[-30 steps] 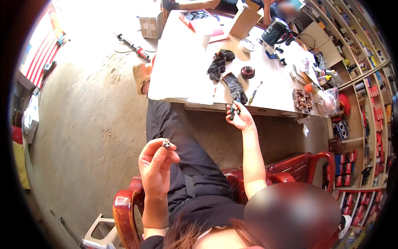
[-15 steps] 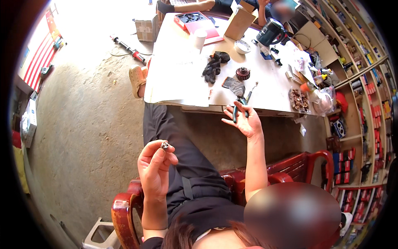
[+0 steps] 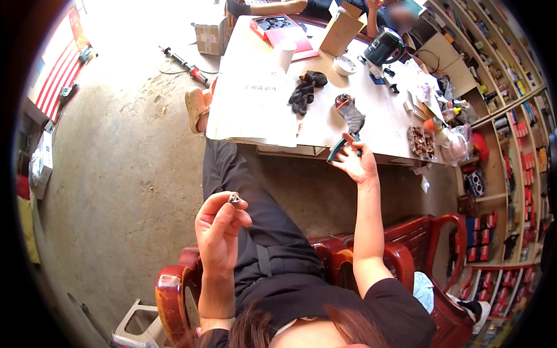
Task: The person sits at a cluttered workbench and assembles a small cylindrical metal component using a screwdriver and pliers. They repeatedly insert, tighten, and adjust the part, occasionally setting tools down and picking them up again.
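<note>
My left hand [image 3: 219, 223] is raised above my lap, pinching a small shiny metal part [image 3: 234, 198] between thumb and fingertips. At the table's near edge, my right hand [image 3: 360, 165] has its fingers around a pair of pliers [image 3: 336, 149] with dark teal handles spread apart. The pliers' jaws are hard to make out against a grey, dirty glove [image 3: 351, 117] just beyond them. A dark round toothed part [image 3: 342, 100] shows at that glove's far end, partly covered. To its left lies a black glove [image 3: 303, 95].
On the white table [image 3: 264, 113] are a roll of tape [image 3: 344, 65], a dark kettle [image 3: 384, 46], a cardboard box [image 3: 343, 30] and a clear tub of brown pieces [image 3: 421, 142]. Another person sits across the table. Stocked shelves [image 3: 522, 139] stand right; my red wooden chair [image 3: 174, 290] surrounds me.
My right hand and the pliers have shifted right and turned. The grey glove has swung round over the toothed part. A thin tool beside it no longer shows. My left hand stays nearly still.
</note>
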A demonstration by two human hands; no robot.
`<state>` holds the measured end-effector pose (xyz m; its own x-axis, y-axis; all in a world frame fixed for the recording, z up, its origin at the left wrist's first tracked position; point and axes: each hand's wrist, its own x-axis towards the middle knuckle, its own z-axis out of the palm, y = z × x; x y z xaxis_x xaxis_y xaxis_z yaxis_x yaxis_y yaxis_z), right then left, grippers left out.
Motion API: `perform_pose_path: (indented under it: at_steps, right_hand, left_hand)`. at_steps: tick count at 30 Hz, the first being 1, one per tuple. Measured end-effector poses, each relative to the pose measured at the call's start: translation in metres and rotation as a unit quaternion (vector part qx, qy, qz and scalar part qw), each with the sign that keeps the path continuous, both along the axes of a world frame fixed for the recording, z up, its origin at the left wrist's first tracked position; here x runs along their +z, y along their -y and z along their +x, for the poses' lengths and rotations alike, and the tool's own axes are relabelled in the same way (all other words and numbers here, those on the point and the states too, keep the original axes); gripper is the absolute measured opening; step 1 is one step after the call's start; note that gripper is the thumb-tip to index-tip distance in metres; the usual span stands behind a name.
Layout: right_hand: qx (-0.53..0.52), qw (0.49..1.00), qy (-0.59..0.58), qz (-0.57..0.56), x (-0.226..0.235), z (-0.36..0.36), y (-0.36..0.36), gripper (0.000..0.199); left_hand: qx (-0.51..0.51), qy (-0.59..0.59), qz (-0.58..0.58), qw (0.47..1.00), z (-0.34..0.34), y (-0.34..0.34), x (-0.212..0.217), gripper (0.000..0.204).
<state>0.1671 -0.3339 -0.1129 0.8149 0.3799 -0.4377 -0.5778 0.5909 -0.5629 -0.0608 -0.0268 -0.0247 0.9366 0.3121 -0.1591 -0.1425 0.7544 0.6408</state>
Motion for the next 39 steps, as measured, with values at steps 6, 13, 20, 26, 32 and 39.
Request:
perform_pose_path:
  at_steps: [6, 13, 20, 26, 32, 39]
  right_hand:
    - [-0.008, 0.976, -0.077, 0.205, 0.006, -0.024, -0.007, 0.046]
    - [-0.006, 0.969, -0.058, 0.242, -0.019, -0.019, -0.018, 0.053]
    - [0.03, 0.934, -0.002, 0.357, -0.018, -0.015, -0.029, 0.055]
    - [0.039, 0.919, -0.068, 0.386, -0.031, -0.023, -0.025, 0.054]
    - [0.043, 0.95, -0.034, 0.308, -0.027, -0.033, -0.027, 0.053]
    - [-0.015, 1.0, 0.022, 0.016, -0.019, -0.047, -0.035, 0.034]
  left_hand:
    - [-0.008, -0.012, 0.006, 1.0, 0.004, 0.002, -0.001, 0.019]
    - [-0.013, 0.0, 0.01, 1.0, 0.007, 0.003, -0.002, 0.019]
    - [-0.005, -0.006, 0.012, 1.0, 0.004, -0.001, -0.003, 0.02]
    - [-0.009, -0.008, 0.007, 1.0, 0.006, 0.001, -0.003, 0.018]
    - [-0.009, -0.019, 0.013, 1.0, 0.006, 0.001, -0.002, 0.018]
    - [-0.01, -0.016, 0.007, 1.0, 0.008, 0.004, -0.004, 0.018]
